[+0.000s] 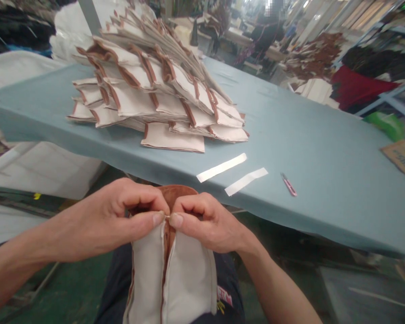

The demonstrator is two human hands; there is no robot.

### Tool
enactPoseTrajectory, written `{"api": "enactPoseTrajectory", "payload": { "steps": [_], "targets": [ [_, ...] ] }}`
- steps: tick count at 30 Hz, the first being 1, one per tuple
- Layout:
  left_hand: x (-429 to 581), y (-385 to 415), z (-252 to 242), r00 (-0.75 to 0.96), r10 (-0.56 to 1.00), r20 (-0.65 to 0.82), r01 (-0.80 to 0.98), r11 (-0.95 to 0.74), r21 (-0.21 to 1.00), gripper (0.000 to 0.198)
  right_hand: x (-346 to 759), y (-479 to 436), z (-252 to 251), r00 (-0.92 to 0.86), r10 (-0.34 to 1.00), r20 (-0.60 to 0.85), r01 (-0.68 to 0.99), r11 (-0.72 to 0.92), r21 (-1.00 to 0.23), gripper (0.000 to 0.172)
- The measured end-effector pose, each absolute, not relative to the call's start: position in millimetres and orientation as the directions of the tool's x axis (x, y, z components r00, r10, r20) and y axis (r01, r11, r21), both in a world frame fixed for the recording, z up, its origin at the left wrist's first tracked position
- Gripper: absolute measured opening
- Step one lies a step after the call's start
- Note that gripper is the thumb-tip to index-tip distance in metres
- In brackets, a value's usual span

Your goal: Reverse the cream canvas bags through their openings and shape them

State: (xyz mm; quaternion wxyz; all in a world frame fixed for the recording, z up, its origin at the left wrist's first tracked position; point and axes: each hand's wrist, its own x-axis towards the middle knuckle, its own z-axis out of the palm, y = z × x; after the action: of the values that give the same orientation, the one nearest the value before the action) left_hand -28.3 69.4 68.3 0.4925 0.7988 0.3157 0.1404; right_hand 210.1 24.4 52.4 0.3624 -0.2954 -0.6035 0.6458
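A sewn cream piece with a brown suede-like inner side lies over my lap, its two edges parted down the middle. My left hand pinches the left edge near the top between thumb and forefinger. Opposite it, my right hand pinches the other edge, and the two thumb tips almost meet. A tiny pale bit shows between the thumbs, too small to make out. Brown material rises behind my fingers at the top of the piece.
On the blue-covered table stands a large pile of similar cream and brown pieces. Two white strips, pink-handled thread snips, a green bag and brown cardboard lie there too. Shelving is at right.
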Motion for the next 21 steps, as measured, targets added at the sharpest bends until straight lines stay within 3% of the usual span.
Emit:
{"api": "enactPoseTrajectory", "payload": {
  "steps": [6, 16, 21],
  "targets": [
    [-24, 72, 72, 0.784, 0.595, -0.179, 0.315, -0.133, 0.940, 0.033, 211, 24, 57, -0.570, 0.820, 0.048, -0.172, -0.062, -0.983, 0.057],
    [-15, 73, 78, 0.786, 0.577, -0.221, 0.364, -0.143, 0.920, 0.023, 215, 23, 57, -0.573, 0.819, -0.026, -0.092, -0.095, -0.991, 0.062],
    [-11, 73, 80, 0.770, 0.583, -0.259, 0.404, -0.132, 0.905, 0.025, 215, 24, 55, -0.584, 0.811, 0.019, -0.143, -0.080, -0.986, 0.060]
  ]
}}
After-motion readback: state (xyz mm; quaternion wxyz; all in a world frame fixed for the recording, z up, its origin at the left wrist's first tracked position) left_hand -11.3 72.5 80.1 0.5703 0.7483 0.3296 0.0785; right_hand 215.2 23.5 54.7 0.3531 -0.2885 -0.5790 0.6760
